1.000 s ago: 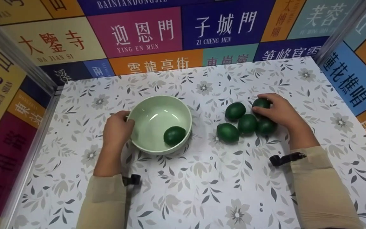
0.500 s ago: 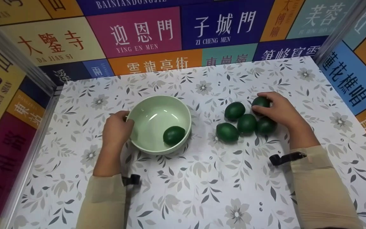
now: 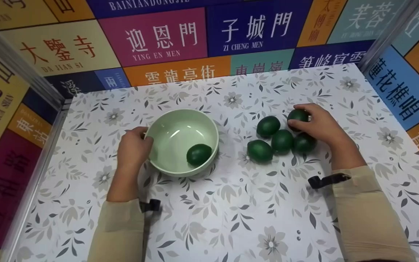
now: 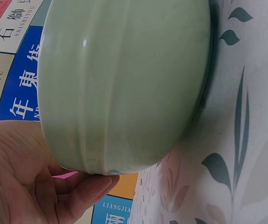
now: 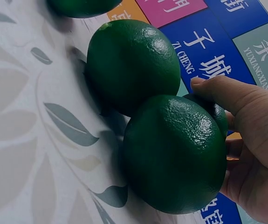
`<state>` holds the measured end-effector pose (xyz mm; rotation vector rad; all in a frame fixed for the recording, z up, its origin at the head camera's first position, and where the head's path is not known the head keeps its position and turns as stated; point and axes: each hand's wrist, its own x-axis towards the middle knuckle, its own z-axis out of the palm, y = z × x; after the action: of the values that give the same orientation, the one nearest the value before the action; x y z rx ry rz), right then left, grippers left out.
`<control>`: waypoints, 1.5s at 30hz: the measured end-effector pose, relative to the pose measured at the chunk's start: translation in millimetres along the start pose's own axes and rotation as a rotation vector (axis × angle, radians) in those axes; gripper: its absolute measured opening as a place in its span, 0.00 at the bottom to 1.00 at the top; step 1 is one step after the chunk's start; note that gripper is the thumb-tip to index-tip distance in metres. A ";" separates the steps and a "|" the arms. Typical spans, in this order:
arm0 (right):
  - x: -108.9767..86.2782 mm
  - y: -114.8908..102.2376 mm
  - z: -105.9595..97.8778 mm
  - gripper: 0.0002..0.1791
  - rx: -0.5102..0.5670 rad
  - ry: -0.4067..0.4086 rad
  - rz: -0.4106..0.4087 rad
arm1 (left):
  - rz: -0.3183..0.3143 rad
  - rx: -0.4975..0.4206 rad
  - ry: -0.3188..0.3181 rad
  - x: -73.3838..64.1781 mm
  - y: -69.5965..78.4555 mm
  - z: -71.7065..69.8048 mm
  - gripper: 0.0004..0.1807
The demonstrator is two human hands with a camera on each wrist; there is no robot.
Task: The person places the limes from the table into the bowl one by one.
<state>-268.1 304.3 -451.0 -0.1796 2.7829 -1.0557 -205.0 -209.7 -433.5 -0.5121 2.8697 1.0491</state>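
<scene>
A pale green bowl (image 3: 169,127) stands on the table, one dark green lime (image 3: 199,155) lying inside it against the right side. My left hand (image 3: 133,149) holds the bowl's left rim; in the left wrist view its fingers (image 4: 89,193) lie against the bowl's outer wall. To the right, my right hand (image 3: 320,123) grips the rearmost lime (image 3: 297,119) of a cluster between thumb and fingers. In the right wrist view a nearer lime (image 5: 175,154) hides most of the gripped lime (image 5: 215,112).
Several other limes sit close together by the right hand, among them the leftmost lime (image 3: 260,151) and a rear one (image 3: 268,126). The floral-patterned table (image 3: 209,218) is bounded at the back and sides by panels (image 3: 153,36) with colourful lettering.
My right hand and the lime in its grip have shifted very slightly toward the far side. The left hand, bowl and other limes stay in place.
</scene>
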 end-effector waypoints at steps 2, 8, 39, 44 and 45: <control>-0.2 -0.8 -0.2 0.42 0.000 0.002 -0.003 | -0.003 -0.002 -0.002 -0.2 0.5 -0.2 0.26; -2.0 -4.2 -1.9 0.43 -0.004 0.002 -0.002 | 0.006 -0.003 -0.002 0.1 1.1 -0.3 0.26; -14.8 -24.5 -10.6 0.41 -0.004 0.044 -0.056 | -0.002 0.002 0.004 0.6 1.4 -0.5 0.26; -17.7 -26.7 -9.9 0.40 0.012 0.051 -0.079 | 0.002 -0.018 0.007 -1.0 0.5 0.3 0.26; -18.2 -27.1 -9.7 0.40 0.014 0.053 -0.084 | 0.002 -0.021 0.008 -1.3 0.4 0.4 0.26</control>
<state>-250.6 293.5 -423.9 -0.2724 2.8367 -1.1151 -203.9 -208.8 -433.4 -0.5150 2.8696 1.0810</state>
